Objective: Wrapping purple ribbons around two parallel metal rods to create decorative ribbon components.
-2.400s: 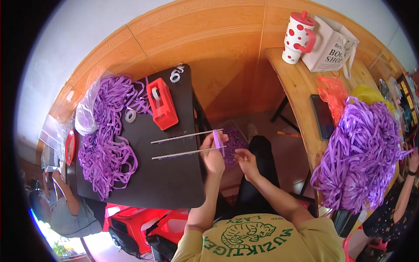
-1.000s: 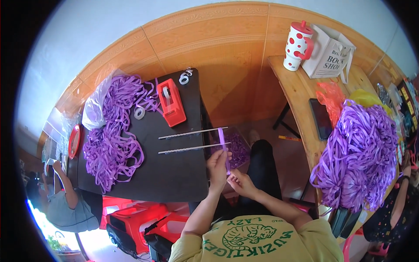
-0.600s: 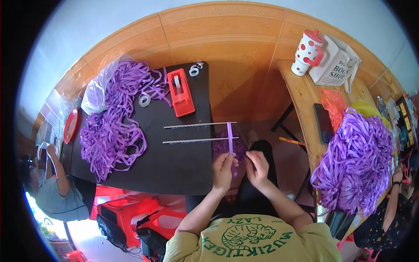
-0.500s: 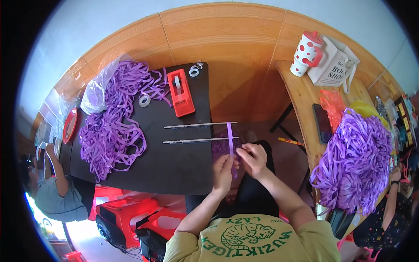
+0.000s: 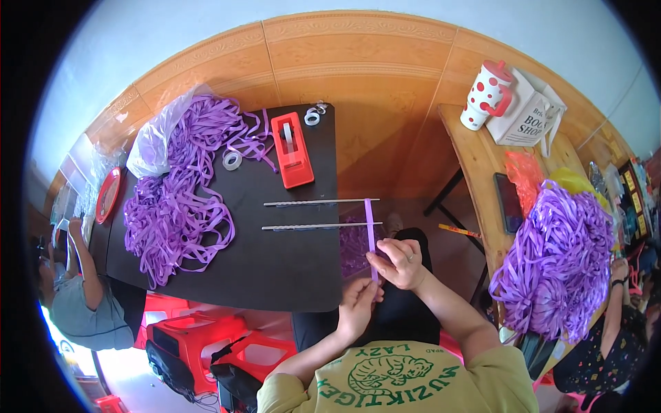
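Two metal chopsticks [image 5: 303,227] lie parallel on the dark table, their thin ends jutting past its right edge. A flat purple ribbon [image 5: 370,215] hangs across those ends and runs down toward me. My right hand [image 5: 401,264] pinches the ribbon below the nearer chopstick, thumb and forefinger together, other fingers curled. Lower down, my left hand [image 5: 358,306] is closed on the ribbon's lower stretch. Its fingertips partly hide that end. Neither hand touches the chopsticks.
A heap of purple ribbon [image 5: 175,206] and a red tape dispenser [image 5: 292,155] lie on the dark table. On the wooden table [image 5: 475,172] at right are another ribbon pile [image 5: 554,261], a phone [image 5: 508,203] and a spotted tumbler [image 5: 485,96]. Other people sit at both sides.
My left hand has slid down the ribbon, toward me. My right hand has come in and taken hold of the ribbon above it. The view has shifted slightly.
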{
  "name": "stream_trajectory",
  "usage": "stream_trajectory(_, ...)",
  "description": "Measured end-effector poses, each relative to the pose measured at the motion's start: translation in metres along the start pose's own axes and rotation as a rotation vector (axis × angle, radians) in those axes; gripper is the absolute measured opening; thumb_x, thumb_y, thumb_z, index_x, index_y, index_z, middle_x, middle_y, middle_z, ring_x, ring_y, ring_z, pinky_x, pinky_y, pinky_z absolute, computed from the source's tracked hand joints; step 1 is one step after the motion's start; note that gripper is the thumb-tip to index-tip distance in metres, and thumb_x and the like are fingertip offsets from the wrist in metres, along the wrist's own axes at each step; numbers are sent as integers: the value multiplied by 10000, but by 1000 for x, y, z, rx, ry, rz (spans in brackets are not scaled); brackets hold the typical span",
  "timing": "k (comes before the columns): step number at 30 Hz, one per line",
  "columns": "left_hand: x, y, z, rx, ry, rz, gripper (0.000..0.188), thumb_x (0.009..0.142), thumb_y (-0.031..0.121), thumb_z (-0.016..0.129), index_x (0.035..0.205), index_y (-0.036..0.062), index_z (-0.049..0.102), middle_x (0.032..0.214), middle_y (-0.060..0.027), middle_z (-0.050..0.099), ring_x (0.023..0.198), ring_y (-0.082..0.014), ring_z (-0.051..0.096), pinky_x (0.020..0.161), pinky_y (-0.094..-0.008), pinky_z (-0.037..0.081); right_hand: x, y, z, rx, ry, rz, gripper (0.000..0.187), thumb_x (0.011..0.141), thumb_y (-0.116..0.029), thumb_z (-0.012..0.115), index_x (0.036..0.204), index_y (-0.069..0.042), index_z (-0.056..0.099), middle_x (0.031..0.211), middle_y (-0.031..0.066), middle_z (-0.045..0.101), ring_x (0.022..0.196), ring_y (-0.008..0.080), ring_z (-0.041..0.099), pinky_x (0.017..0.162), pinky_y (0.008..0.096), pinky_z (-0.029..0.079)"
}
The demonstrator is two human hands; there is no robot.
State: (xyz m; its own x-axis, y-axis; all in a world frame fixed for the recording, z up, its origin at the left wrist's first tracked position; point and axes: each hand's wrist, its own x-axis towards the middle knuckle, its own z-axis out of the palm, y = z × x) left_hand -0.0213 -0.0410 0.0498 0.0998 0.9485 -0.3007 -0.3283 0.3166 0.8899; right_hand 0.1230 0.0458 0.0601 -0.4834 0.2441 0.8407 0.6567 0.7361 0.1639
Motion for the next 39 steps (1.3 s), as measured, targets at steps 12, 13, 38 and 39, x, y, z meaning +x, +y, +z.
stream_trajectory(12,-20,4,-6,-38,-135,112,185,943,150,530,962,-10,622,791,-36,632,699,-76,579,648,-206,476,19,-13,-16,94,28,50,332,652,-136,763,971,-124,673,1098,55,565,877,181,574,742,311,382)
stream_trajectory(13,-19,6,-6,-26,-159,102,177,942,142,529,963,-5,624,793,-37,633,697,-75,579,650,-206,476,22,-13,-18,114,39,68,352,637,-139,771,973,-118,669,1092,60,568,876,189,574,739,318,381)
stream_trajectory(38,111,11,23,-147,210,201,215,915,70,525,1117,17,575,950,-42,623,780,-87,545,703,-218,427,56,100,81,1388,-264,1254,185,776,-20,696,620,-5,598,743,36,616,699,92,548,661,241,412)
stream_trajectory(39,116,12,27,-213,244,258,233,898,33,511,1123,16,569,978,-42,614,798,-89,543,710,-220,426,53,100,83,1388,-263,1260,185,776,-20,696,620,-5,598,743,36,616,699,92,548,661,241,412)
